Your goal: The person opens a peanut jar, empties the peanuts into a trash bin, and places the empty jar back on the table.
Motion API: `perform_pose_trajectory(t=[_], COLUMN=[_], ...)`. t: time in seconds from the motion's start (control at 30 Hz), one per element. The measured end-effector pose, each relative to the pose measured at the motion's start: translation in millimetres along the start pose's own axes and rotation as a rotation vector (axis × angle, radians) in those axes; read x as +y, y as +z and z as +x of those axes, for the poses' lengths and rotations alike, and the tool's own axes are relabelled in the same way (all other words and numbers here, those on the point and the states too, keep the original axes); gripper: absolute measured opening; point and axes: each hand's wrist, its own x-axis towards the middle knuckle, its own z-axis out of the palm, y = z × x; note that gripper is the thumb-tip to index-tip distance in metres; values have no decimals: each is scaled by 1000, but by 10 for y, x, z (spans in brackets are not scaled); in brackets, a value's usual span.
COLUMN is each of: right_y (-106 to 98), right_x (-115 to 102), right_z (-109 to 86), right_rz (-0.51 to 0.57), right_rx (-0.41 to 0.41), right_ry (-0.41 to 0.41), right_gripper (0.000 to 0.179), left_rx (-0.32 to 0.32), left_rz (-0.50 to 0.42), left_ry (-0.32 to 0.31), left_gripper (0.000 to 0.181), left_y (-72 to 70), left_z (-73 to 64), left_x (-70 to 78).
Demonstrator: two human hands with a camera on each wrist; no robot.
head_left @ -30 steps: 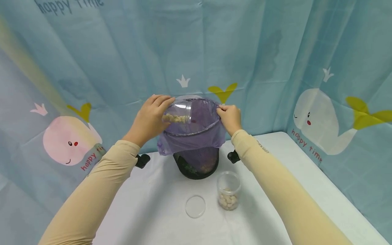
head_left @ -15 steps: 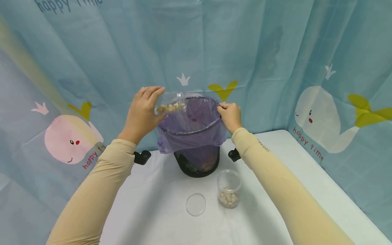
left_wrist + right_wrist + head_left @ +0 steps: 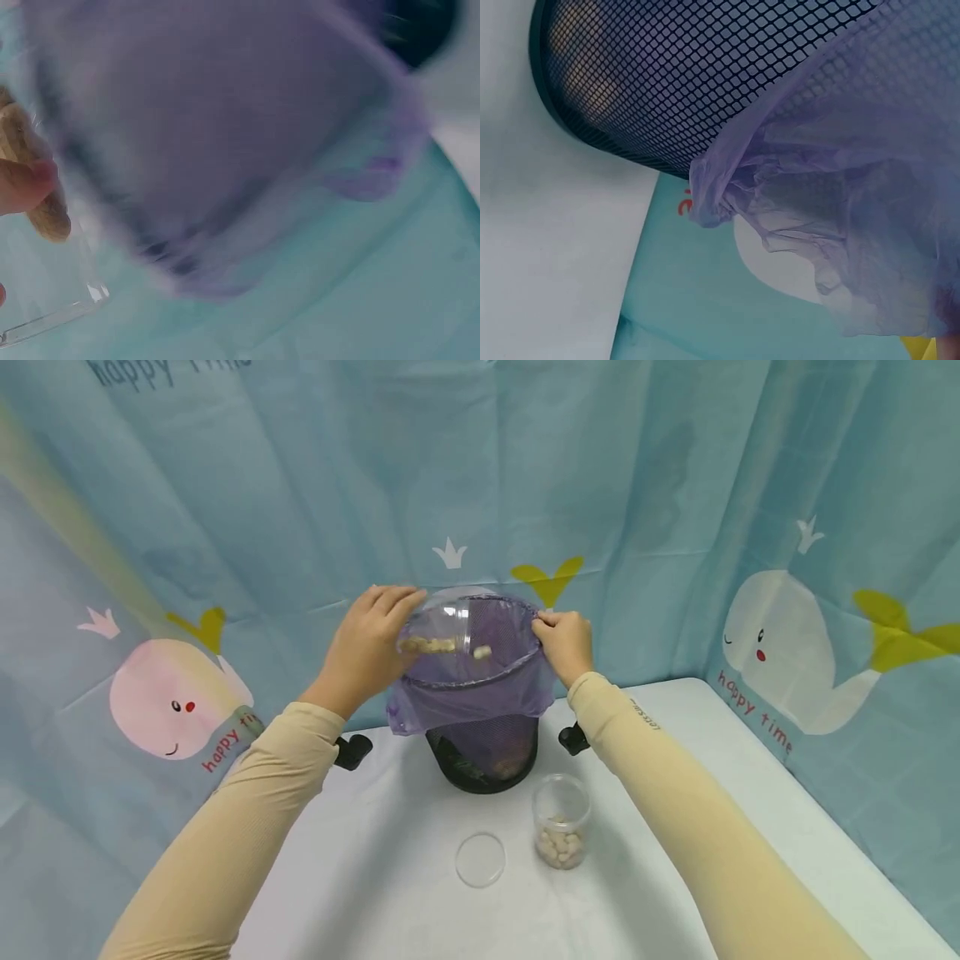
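Observation:
My left hand (image 3: 367,643) grips a clear plastic jar (image 3: 450,615), tipped on its side with its mouth over a mesh wastebasket (image 3: 491,735). Inside the jar lie tan pieces; close up, in the left wrist view, one looks like an unshelled peanut (image 3: 46,219). A single pale piece (image 3: 482,652) is just outside the jar's mouth, above the basket's opening. Purple bag film (image 3: 472,714) lines the basket and folds over its rim. My right hand (image 3: 566,647) pinches the lined rim at the right; the right wrist view barely catches that hand.
A second clear jar (image 3: 561,806), partly filled with similar pale pieces, stands in front of the basket to the right. Beside it a round clear lid (image 3: 480,860) lies flat on the white table (image 3: 390,893). A light blue printed curtain (image 3: 337,485) hangs behind.
Half a second ago the jar was lifted up and left of the opening; it has come back right and down over it. One piece has left its mouth. My right hand stays put.

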Motion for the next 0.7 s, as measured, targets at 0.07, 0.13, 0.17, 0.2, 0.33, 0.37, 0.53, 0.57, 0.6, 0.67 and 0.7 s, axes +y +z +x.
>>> perform_pose_trajectory(t=[0.07, 0.13, 0.17, 0.2, 0.33, 0.37, 0.53, 0.57, 0.6, 0.67, 0.7], right_y=[-6, -9, -10, -11, -16, -16, -10, -8, -6, -1, 3], right_x=[-4, -11, -12, -14, -12, -11, -13, -15, -16, -15, -14], right_z=[-2, -6, -8, -10, -14, -14, -8, -12, -14, -19, -22], right_rz=[-8, -18, -19, -20, -10, -7, -2, -3, -6, -8, -6], right_rx=[-6, -11, -15, -19, -29, -30, -20, -21, -22, -30, -32], right_ry=[-2, -5, -5, -5, 4, 5, 0, 3, 5, 13, 15], right_gripper=[33, 34, 34, 34, 34, 34, 34, 34, 34, 34, 34], left_rx=[-62, -93, -95, -89, -25, -17, -80, -98, -105, -77, -56], left_rz=[1, 2, 1, 4, 13, 11, 21, 20, 22, 22, 23], left_ry=[24, 28, 27, 24, -12, -21, -12, -5, -2, -16, -26], left_gripper=[73, 74, 74, 74, 73, 73, 71, 71, 71, 72, 73], left_y=[32, 42, 43, 41, 20, 15, 38, 46, 52, 45, 38], left_z=[-16, -31, -34, -33, -15, -10, -15, -21, -26, -30, -28], left_x=[17, 29, 31, 31, 5, -2, -18, -14, -10, 3, 7])
